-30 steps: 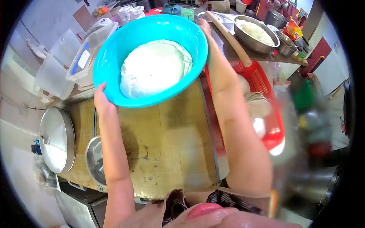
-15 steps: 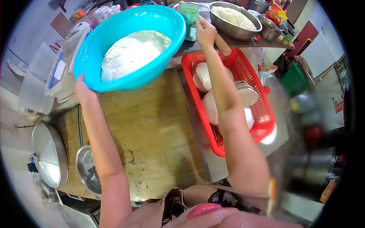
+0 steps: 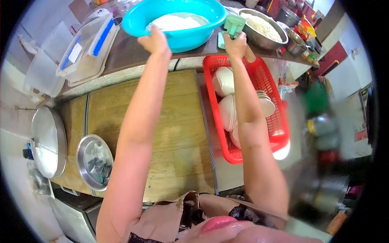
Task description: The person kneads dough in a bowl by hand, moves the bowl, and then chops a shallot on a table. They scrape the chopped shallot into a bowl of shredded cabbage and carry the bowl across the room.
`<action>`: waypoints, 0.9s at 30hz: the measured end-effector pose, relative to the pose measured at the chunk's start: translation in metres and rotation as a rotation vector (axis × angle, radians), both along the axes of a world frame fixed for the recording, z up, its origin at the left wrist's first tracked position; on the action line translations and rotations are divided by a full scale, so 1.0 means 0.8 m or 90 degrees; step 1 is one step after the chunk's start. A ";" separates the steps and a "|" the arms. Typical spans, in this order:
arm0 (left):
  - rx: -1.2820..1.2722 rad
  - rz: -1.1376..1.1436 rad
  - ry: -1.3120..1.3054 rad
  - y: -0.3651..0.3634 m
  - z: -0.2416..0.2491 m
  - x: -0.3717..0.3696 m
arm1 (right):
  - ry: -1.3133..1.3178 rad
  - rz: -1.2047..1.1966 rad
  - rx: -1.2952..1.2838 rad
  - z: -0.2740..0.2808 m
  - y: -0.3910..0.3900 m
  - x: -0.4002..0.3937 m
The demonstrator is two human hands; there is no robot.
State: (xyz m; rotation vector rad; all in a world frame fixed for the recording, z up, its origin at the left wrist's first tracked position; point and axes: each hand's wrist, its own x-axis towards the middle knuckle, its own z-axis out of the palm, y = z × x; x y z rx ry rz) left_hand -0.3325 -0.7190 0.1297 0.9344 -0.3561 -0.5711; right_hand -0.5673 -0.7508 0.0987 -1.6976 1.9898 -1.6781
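My left hand (image 3: 154, 42) is at the near rim of a turquoise plastic basin (image 3: 190, 38), its fingers bent over the edge and the thumb sticking out to the left. White flour (image 3: 178, 22) is heaped inside the basin, which stands on the back counter. To the right of it, my right hand (image 3: 236, 44) is closed on a pale green plastic object (image 3: 234, 25) whose kind I cannot make out. A round wooden stick (image 3: 250, 54), like a rolling pin, pokes out beside that hand; whether the fingers hold it too is hidden.
A red basket (image 3: 219, 117) of white bowls stands below my right forearm. On the counter (image 3: 129, 52) are a steel bowl of noodle-like food (image 3: 263, 27) and clear plastic boxes (image 3: 83, 52). A steel dish (image 3: 83, 162) and a large round lid (image 3: 48, 141) are at left by the wooden board (image 3: 182, 133).
The basin has gone from tilted and raised to level on the counter, farther from me and to the right. My left hand followed it. The green object shifted right beside my right hand.
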 end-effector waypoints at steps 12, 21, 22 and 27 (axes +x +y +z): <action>0.118 -0.443 -0.086 0.190 -0.056 0.035 | 0.004 0.045 -0.072 0.009 0.154 0.010; 0.330 -0.410 -0.816 0.389 -0.294 -0.024 | -0.804 -0.034 -0.047 0.043 0.031 -0.136; 0.324 -0.407 -0.822 0.398 -0.287 -0.039 | -0.784 -0.028 0.005 0.050 0.020 -0.151; 0.316 -0.300 -0.893 0.391 -0.250 -0.084 | -0.748 -0.051 -0.041 0.073 -0.010 -0.200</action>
